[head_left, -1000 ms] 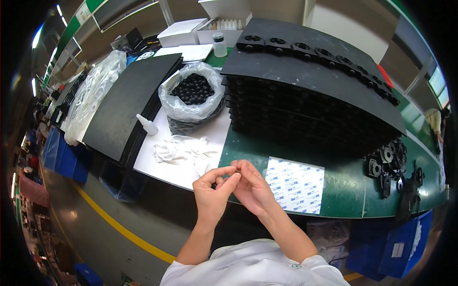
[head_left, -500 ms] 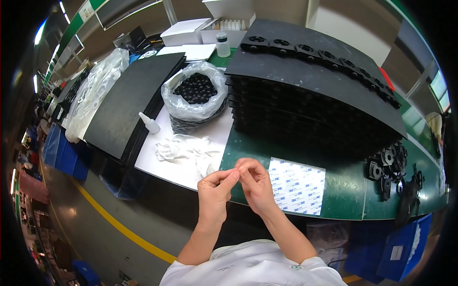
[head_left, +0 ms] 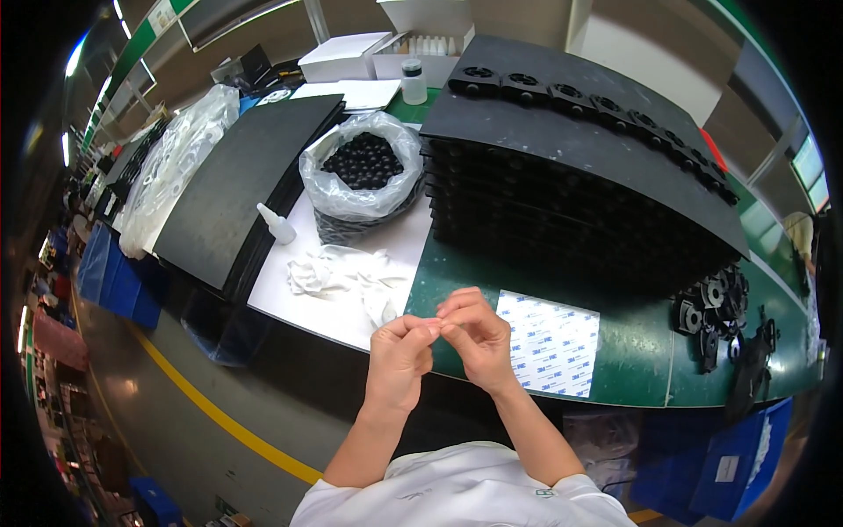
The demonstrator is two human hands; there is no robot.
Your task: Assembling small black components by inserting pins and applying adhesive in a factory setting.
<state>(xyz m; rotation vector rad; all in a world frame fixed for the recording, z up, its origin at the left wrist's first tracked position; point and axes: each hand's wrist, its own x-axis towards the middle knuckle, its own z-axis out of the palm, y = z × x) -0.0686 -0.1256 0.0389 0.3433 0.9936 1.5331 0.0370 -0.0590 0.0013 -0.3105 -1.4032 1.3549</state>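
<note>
My left hand (head_left: 399, 356) and my right hand (head_left: 479, 338) meet fingertip to fingertip above the bench's front edge. Both are closed in a pinch; whatever sits between the fingers is too small or hidden to make out. Just right of them lies a white sheet of adhesive backing paper (head_left: 551, 342) with blue print. Crumpled white gloves (head_left: 347, 279) rest on a white board (head_left: 272, 303) to the left. Behind the gloves stands an open clear plastic bag (head_left: 373, 204) full of small black round parts (head_left: 362, 162). A white nozzle bottle (head_left: 277, 225) leans by the board's left side.
A tall stack of black sheets (head_left: 562, 145) with a row of black fan-like parts (head_left: 606, 104) on top fills the back right. Black sheets (head_left: 250, 189) are piled at left. Loose black parts (head_left: 711, 307) lie far right. Blue bins (head_left: 720, 461) stand below the bench.
My right hand's fingers have shifted and lifted slightly, with the thumb now lower against the left fingertips. The left hand has barely moved. The view has shifted a little.
</note>
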